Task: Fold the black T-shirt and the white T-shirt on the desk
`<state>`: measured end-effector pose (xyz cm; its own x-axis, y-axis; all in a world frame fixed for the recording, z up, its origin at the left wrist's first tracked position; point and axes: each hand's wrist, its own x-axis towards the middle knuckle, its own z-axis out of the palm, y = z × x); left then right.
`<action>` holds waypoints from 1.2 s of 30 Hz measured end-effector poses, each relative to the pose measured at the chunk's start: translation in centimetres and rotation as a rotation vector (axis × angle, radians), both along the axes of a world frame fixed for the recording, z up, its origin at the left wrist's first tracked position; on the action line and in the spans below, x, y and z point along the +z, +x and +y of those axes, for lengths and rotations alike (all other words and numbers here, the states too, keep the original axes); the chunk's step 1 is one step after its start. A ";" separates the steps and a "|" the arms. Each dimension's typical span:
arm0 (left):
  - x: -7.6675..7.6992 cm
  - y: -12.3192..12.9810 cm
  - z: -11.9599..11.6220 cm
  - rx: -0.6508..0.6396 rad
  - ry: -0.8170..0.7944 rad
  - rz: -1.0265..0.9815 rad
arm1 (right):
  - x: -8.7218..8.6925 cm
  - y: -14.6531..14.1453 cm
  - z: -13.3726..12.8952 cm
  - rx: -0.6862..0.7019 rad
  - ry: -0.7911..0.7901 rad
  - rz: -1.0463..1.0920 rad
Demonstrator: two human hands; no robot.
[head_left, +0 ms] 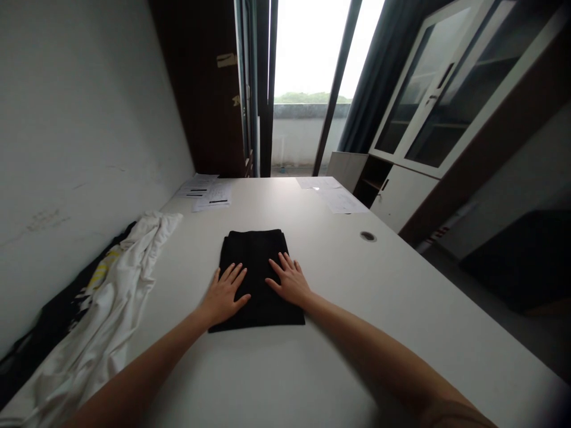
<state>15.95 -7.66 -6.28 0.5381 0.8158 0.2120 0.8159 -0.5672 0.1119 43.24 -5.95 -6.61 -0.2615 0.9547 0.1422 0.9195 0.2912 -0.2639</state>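
A black garment (256, 261), folded into a neat flat rectangle, lies on the white table (339, 261). Its exact kind cannot be made out. Flat on its left side rests my left hand (224, 295), fingers spread and pointing away from me. My right hand (289, 279) presses on the right side in the same way, its fingers apart. Between the two hands a strip of the black cloth shows. Neither hand grips anything.
Crumpled white clothing (120, 297) and a black garment with yellow print (66, 297) lie along the left wall. Paper sheets (214, 193) sit at the far left, more papers (341, 199) at the far right. A cable hole (368, 236) is set in the tabletop. Cabinets (428, 89) stand right.
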 end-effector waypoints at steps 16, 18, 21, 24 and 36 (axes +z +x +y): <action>0.0 0.1 -1.6 0.118 -0.098 -0.215 | 3.0 0.1 -2.7 -0.010 -0.224 0.267; 0.1 0.1 -1.6 0.070 -0.122 -0.293 | 2.6 0.3 -1.8 0.008 -0.197 0.355; 0.5 0.3 -1.9 -0.018 -0.172 -0.426 | 2.3 0.6 0.2 -0.015 -0.189 0.429; 0.7 0.5 -1.9 -0.036 -0.163 -0.482 | 2.3 1.5 2.2 -0.061 -0.204 0.390; -2.3 -1.4 0.7 0.081 0.021 -0.277 | 4.7 16.2 8.8 -0.200 -0.199 0.245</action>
<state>14.55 -6.92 -8.57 0.3909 0.8474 0.3593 0.7984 -0.5064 0.3257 59.45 2.84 -1.94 -0.0478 0.9987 -0.0161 0.8554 0.0326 -0.5169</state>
